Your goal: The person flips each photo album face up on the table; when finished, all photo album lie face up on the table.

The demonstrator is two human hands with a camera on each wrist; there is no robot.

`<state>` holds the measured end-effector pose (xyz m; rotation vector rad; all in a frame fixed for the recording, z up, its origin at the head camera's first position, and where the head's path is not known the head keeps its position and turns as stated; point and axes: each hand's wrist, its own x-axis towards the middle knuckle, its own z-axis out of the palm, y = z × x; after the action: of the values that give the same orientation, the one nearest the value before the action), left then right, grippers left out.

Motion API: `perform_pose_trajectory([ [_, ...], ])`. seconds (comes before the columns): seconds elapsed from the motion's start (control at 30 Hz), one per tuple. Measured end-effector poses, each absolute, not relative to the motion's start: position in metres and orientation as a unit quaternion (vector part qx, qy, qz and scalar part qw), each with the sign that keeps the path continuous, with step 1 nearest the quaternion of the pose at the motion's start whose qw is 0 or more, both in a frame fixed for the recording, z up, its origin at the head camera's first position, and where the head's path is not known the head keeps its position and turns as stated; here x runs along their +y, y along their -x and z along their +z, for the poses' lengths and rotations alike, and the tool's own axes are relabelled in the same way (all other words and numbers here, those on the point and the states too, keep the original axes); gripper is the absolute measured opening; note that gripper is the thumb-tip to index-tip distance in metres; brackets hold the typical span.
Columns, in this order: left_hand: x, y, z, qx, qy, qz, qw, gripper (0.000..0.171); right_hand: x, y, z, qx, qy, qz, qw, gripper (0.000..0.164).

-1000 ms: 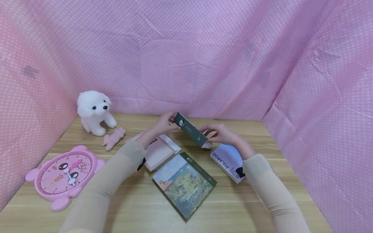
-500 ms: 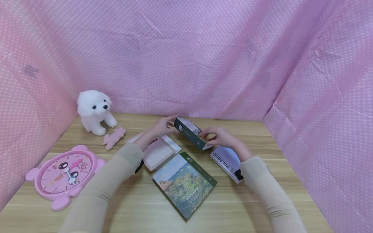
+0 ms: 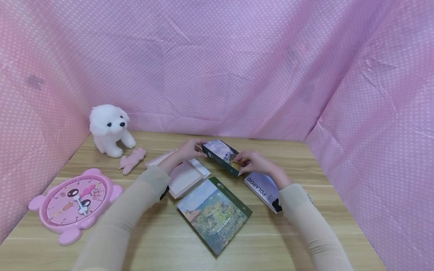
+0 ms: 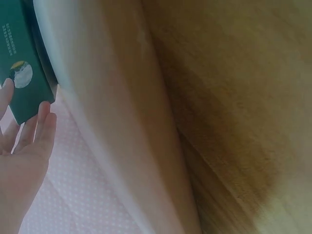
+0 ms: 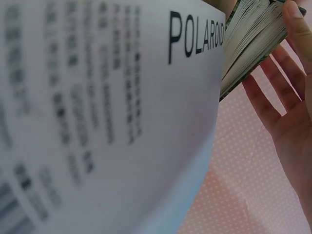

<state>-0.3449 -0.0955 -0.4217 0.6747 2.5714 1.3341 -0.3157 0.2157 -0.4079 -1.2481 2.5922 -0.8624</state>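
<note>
A thick photo album (image 3: pixel 222 152) with a dark green spine and a painted cover is held between both hands at the back middle of the table. My left hand (image 3: pixel 187 149) grips its left end; in the left wrist view the thumb lies on the green spine (image 4: pixel 29 58) and fingertips reach around the edge. At the other end my right hand (image 3: pixel 255 162) holds it, fingers over the cover. The right wrist view shows its white page edges (image 5: pixel 253 34) between thumb and fingers. A second photo album (image 3: pixel 217 216), similarly green-edged, lies flat nearer the front.
Under the left forearm lie pale boxes or books (image 3: pixel 188 177). A white POLAROID box (image 3: pixel 262 188) sits by the right wrist. On the left are a pink clock (image 3: pixel 76 203), a small pink plush (image 3: pixel 132 161) and a white plush dog (image 3: pixel 110 130). A pink dotted curtain (image 3: pixel 217 67) surrounds the table.
The held album has tipped back and sunk slightly, so its painted cover faces up where mostly the spine showed before. Both hands moved with it; the other things stayed put.
</note>
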Motion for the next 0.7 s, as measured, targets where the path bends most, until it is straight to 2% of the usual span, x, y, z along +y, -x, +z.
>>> perform_pose_trajectory([
  [0.17,-0.092,0.350,-0.422,0.878,-0.203,0.423,0.098,0.054,0.216,0.319,-0.412,0.870,0.410,-0.265,0.064,0.044],
  [0.5,-0.082,0.359,-0.428,0.904,-0.216,0.362,0.071,0.044,0.213,0.325,-0.417,0.878,0.408,-0.240,0.072,0.044],
  [0.7,-0.080,0.358,-0.428,0.909,-0.213,0.350,0.076,0.040,0.208,0.323,-0.416,0.879,0.418,-0.216,0.071,0.045],
])
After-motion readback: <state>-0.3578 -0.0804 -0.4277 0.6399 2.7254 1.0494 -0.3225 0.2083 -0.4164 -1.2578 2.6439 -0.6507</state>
